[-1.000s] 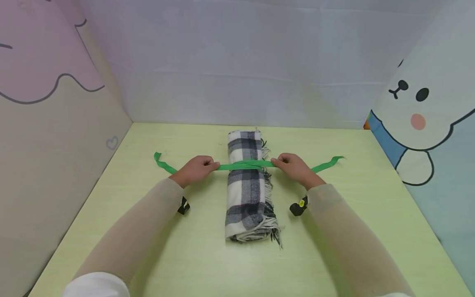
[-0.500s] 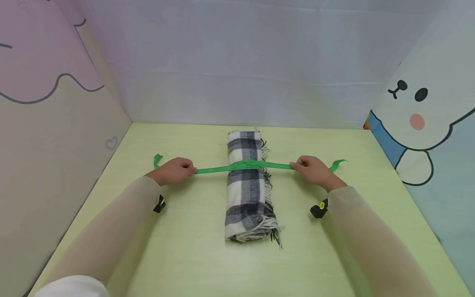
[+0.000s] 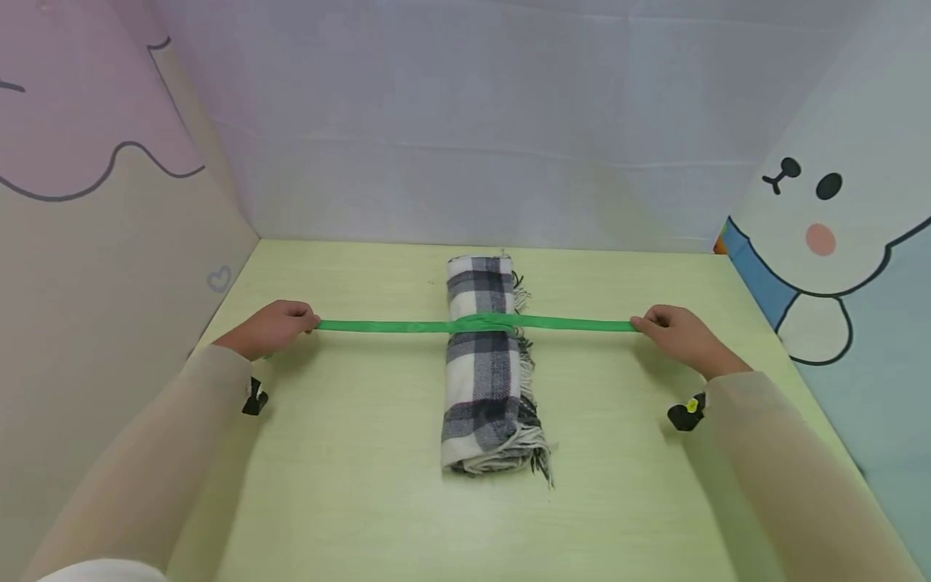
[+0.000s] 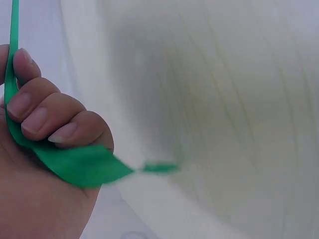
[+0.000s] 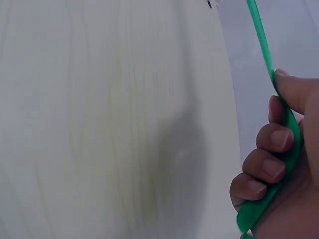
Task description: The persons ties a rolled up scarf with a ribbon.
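Note:
A rolled plaid scarf (image 3: pixel 480 388) in white, grey and black, with fringe along its right side and near end, lies mid-table. Around its middle runs a green ribbon (image 3: pixel 385 326), crossed over itself on top. My left hand (image 3: pixel 280 325) pinches one end of the ribbon out to the left; its loose tail trails past the palm in the left wrist view. Out to the right, my right hand (image 3: pixel 676 335) grips the other end, with the ribbon (image 5: pixel 294 134) running under the curled fingers. Both lengths are stretched straight, casting shadows on the table.
The pale wooden table (image 3: pixel 596 501) meets a white back wall (image 3: pixel 465 121). Cartoon-printed panels (image 3: pixel 822 267) stand along the sides. Small black devices (image 3: pixel 687 412) hang below both sleeve cuffs.
Both hands have moved apart, left hand to the left and right hand to the right. The ribbon between them has lengthened on each side, while the scarf has stayed in place.

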`<state>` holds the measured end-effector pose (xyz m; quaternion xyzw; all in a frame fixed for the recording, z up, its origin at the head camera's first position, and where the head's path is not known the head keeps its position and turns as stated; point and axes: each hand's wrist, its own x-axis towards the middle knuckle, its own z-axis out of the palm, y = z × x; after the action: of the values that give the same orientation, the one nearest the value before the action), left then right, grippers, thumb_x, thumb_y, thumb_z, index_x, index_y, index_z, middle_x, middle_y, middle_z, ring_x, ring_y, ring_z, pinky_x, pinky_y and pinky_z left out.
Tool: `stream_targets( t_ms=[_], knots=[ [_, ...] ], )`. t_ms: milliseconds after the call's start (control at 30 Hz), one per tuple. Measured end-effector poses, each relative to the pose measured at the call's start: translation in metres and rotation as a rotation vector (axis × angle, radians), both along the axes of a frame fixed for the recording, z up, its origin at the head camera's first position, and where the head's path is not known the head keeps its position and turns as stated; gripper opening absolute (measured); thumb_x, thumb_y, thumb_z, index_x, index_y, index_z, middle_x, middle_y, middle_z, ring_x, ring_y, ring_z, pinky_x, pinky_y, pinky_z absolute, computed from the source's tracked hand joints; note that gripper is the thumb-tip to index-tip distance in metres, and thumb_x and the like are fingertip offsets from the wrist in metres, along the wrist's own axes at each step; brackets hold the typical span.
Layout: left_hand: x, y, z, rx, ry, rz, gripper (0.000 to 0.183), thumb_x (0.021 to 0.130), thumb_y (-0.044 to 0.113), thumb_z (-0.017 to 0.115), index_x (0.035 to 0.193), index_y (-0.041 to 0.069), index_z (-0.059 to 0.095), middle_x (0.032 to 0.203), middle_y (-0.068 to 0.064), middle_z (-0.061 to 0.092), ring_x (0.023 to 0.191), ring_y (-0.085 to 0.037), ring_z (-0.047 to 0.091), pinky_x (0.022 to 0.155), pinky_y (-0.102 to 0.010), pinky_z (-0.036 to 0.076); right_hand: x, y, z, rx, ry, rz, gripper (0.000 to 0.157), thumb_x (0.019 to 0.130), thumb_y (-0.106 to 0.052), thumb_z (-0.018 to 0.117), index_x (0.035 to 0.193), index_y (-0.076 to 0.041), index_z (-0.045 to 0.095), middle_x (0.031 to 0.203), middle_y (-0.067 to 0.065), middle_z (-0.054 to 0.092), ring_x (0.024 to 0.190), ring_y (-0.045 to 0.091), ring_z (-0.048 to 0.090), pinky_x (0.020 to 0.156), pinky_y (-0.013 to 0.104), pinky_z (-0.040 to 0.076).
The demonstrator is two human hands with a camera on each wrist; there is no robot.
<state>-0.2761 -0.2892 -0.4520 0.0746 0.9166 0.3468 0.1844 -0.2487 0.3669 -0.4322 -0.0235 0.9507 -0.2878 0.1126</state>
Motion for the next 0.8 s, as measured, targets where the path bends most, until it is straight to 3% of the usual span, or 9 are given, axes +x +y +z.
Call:
stream_targets(
  t_ms=[200, 367, 600, 700, 800],
  knots=[
    [0.004, -0.027, 0.003, 0.000, -0.010, 0.050, 0.037, 0.110, 0.035, 0.047, 0.106, 0.001, 0.061, 0.077, -0.003, 0.040, 0.070, -0.022, 0.038, 0.064, -0.035, 0.036, 0.008, 0.029, 0.003, -0.002, -0.001, -0.047, 0.054, 0.108, -0.055, 0.043, 0.107, -0.003, 0.054, 0.087, 0.009, 0.047, 0.080, 0.027, 0.044, 0.067, 0.040, 0.036],
    [0.004, -0.046, 0.000, 0.061, -0.040, 0.100, 0.040, 0.108, 0.037, 0.052, 0.107, -0.003, 0.059, 0.076, -0.002, 0.044, 0.071, -0.020, 0.040, 0.061, -0.033, 0.035, 0.014, 0.047, -0.001, 0.016, 0.017, -0.076, 0.052, 0.109, -0.053, 0.042, 0.107, -0.002, 0.052, 0.088, 0.010, 0.048, 0.081, 0.027, 0.044, 0.067, 0.040, 0.037],
    [0.008, -0.073, 0.000, 0.092, -0.052, 0.131, 0.049, 0.107, 0.048, 0.052, 0.086, 0.004, 0.045, 0.075, -0.002, 0.041, 0.080, -0.022, 0.042, 0.075, -0.042, 0.032, 0.018, 0.067, -0.005, 0.045, 0.019, -0.116, 0.053, 0.110, -0.051, 0.040, 0.109, 0.000, 0.054, 0.095, 0.014, 0.049, 0.088, 0.030, 0.044, 0.070, 0.040, 0.036],
    [0.010, -0.080, 0.001, 0.112, -0.067, 0.137, 0.046, 0.109, 0.044, 0.050, 0.084, 0.006, 0.043, 0.074, -0.003, 0.040, 0.078, -0.021, 0.042, 0.078, -0.044, 0.033, 0.020, 0.073, -0.005, 0.046, 0.006, -0.131, 0.054, 0.110, -0.050, 0.039, 0.110, 0.001, 0.054, 0.098, 0.015, 0.049, 0.091, 0.032, 0.043, 0.071, 0.040, 0.036],
    [0.013, -0.085, 0.001, 0.133, -0.080, 0.145, 0.039, 0.111, 0.035, 0.046, 0.091, 0.001, 0.047, 0.075, -0.004, 0.042, 0.077, -0.021, 0.043, 0.077, -0.041, 0.036, 0.021, 0.077, -0.005, 0.048, -0.003, -0.142, 0.054, 0.110, -0.051, 0.039, 0.110, 0.001, 0.054, 0.099, 0.015, 0.049, 0.091, 0.031, 0.043, 0.070, 0.040, 0.036]
  ],
)
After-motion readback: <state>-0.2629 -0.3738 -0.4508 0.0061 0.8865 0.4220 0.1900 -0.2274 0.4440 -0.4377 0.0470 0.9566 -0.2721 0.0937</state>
